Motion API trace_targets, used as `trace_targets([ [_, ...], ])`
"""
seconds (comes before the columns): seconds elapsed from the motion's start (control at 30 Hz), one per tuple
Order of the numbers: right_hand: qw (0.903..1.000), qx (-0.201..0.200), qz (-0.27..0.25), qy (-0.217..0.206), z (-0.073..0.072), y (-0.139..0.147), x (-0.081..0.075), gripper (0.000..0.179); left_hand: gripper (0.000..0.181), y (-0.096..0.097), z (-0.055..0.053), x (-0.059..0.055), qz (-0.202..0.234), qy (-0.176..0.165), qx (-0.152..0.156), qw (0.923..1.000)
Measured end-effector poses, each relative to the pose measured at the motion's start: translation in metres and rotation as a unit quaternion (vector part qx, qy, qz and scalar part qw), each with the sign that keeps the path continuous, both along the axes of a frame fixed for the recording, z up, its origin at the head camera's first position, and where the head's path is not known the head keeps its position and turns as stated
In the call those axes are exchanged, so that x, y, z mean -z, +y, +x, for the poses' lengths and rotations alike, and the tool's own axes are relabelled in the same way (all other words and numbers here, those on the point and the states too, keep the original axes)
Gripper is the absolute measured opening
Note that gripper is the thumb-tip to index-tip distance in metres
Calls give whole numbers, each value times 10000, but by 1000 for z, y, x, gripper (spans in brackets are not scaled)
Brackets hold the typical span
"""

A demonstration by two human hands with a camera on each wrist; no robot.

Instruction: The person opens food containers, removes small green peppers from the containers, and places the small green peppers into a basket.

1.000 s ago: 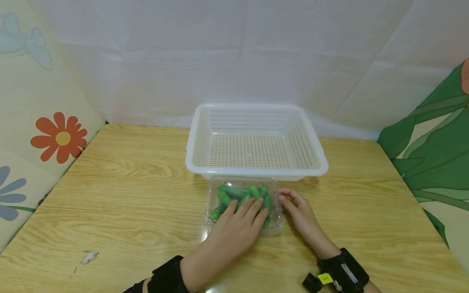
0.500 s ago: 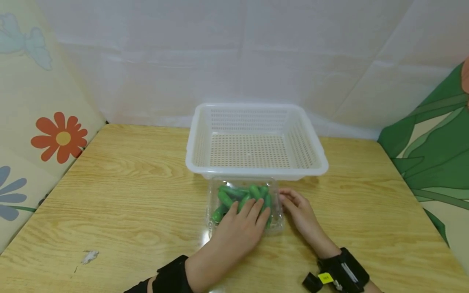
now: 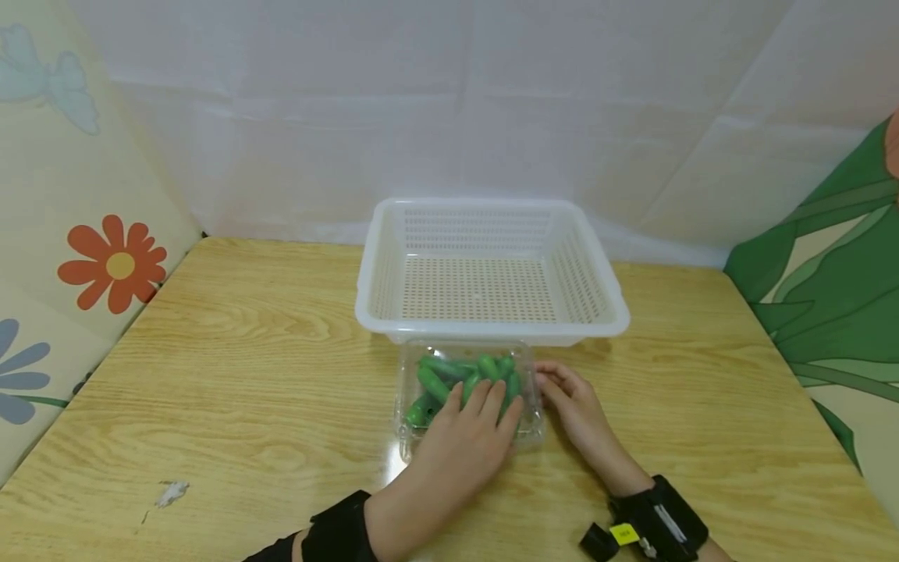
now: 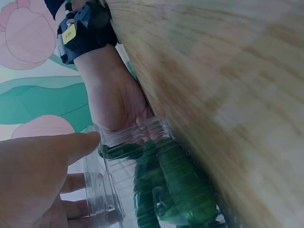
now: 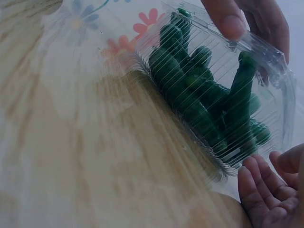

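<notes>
A clear plastic clamshell box [image 3: 407, 390] sits on the table with several small green cucumbers [image 3: 434, 384] inside. My left hand [image 3: 467, 441] lies across its top, fingers extended and slightly spread. In the right wrist view, the left thumb [image 5: 232, 26] rests at the box's upper front edge. My right hand [image 3: 579, 406] is at the box's right side, fingers loosely bent. Its fingertips [image 5: 249, 166] are right at the lower corner of the box in the right wrist view. The left hand covers part of the cucumbers in the head view.
Directly behind the box stands a white perforated plastic basket [image 3: 492, 332] with nothing in it. The wooden table [image 3: 246, 375] has a worn white patch [image 3: 172, 492] at front left. A white sheet hangs behind, and flower-patterned panels flank both sides.
My left hand has slid slightly to the right across the top of the box, baring more cucumbers at the left. The right hand, box and basket stay in place.
</notes>
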State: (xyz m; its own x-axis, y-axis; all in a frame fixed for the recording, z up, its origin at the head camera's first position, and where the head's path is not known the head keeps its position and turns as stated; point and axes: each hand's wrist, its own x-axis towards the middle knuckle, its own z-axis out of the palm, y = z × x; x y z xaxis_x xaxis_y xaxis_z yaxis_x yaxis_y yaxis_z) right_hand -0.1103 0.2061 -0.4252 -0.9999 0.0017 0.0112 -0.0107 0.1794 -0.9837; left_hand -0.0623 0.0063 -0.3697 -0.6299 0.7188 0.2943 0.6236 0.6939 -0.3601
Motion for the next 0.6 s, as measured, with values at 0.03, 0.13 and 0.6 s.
trace_targets([
  [0.03, 10000, 7, 3, -15, 0, 0, 0, 26, 46, 1, 0, 0, -7, 43, -2, 10000],
  [0.13, 10000, 6, 35, -75, 0, 0, -1, 26, 43, 2, 0, 1, -10, 148, 7, 9999],
  [0.6, 10000, -45, -17, -42, 0, 0, -2, 27, 28, 4, 1, 2, 88, 209, 122, 9997],
])
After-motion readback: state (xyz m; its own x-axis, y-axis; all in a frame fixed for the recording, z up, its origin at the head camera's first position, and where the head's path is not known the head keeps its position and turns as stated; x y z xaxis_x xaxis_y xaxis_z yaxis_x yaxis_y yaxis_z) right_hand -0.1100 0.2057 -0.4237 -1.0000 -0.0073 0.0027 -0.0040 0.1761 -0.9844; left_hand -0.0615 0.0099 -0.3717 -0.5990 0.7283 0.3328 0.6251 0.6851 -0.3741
